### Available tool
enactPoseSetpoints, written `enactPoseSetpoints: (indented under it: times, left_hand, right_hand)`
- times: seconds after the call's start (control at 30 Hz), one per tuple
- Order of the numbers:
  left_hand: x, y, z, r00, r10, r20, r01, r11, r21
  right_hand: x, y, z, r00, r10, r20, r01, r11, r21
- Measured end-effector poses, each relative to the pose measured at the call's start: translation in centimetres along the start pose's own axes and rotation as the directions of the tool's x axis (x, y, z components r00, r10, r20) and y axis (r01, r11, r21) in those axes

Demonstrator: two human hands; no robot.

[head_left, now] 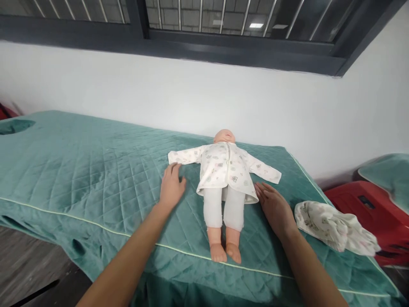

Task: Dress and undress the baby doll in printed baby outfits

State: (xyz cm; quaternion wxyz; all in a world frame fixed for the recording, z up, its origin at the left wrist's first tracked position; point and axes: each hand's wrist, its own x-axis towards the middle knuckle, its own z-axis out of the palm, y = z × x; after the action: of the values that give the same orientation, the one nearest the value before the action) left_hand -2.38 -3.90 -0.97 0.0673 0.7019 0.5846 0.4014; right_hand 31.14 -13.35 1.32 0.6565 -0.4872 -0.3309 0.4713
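Observation:
A baby doll lies on its back, its head against the wall side and its bare feet towards me. It wears a white printed jacket, fastened down the front, with both sleeves stretched out sideways. My left hand rests palm down just below the cuff of the sleeve on the left, thumb apart from the fingers. On the other side, my right hand is open, its fingers stretched out beside the jacket's lower hem and under the other sleeve. Whether the fingertips touch the cloth, I cannot tell. The doll's hands are not visible.
A green quilted cover spreads over the bed beneath the doll. A crumpled white printed cloth lies near the right edge. Beyond that edge stands a red plastic object. Behind the bed rises a white wall below a dark-framed window.

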Motion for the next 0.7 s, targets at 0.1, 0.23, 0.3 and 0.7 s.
enactPoseSetpoints:
  times: [0.1,0.23,0.3,0.7]
  left_hand:
    - [2.7,-1.6,0.4,0.996,-0.078,0.039,0.071,0.983,0.167]
    - [5.5,-2.9,0.5,0.986,-0.126,0.106,0.091,0.953,0.288]
    - [6.5,-3.5,0.4,0.983,-0.135,0.127,0.088,0.942,0.325]
    - [7.7,-5.4,0.4,0.991,-0.093,0.092,0.067,0.965,0.253]
  right_hand:
    - [3.3,-0.9,0.1,0.979,0.158,0.126,-0.168,0.984,0.066]
    - [7.7,-1.4,1.8,0.96,0.249,0.13,-0.275,0.924,0.267]
    - [9.1,-1.3,2.5,0.962,0.244,0.126,-0.274,0.873,0.403]
    - [13.7,-0.4,0.6,0.987,0.105,0.117,-0.129,0.967,0.22]
